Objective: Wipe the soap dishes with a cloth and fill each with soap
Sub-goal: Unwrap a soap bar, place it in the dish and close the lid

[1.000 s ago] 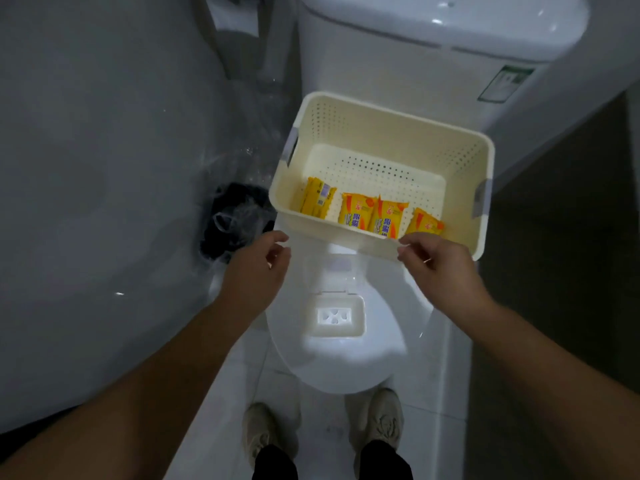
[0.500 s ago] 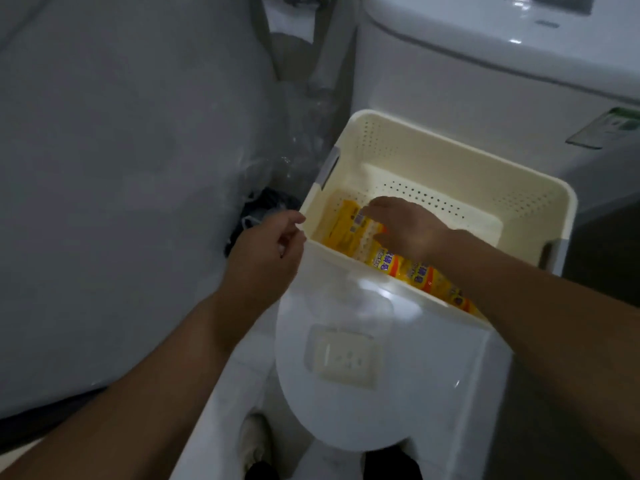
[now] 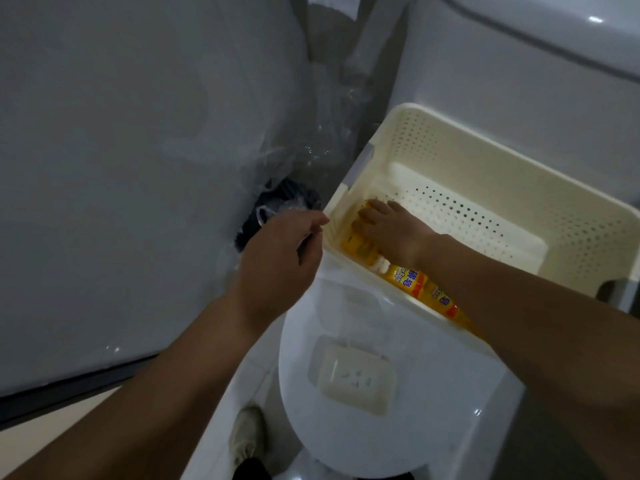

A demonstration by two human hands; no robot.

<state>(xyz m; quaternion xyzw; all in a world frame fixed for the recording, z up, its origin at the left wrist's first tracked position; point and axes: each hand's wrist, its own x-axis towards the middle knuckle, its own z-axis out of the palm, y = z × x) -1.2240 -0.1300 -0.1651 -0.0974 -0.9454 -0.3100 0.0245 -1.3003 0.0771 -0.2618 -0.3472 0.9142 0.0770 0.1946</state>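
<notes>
Soap packets (image 3: 408, 278) line the near wall of the basket (image 3: 485, 157), centre frame. The right hand (image 3: 391, 226) has reached in from the rim onto the leftmost packet, grip unclear. Left hand (image 3: 280, 258) is loosely curled at the corner, hold unclear. Soap dish (image 3: 351, 379) sits empty, lower centre.

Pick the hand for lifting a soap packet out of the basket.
Right. The right hand is inside the basket, fingers on the leftmost soap packet; the left hand sits outside by its corner.
</notes>
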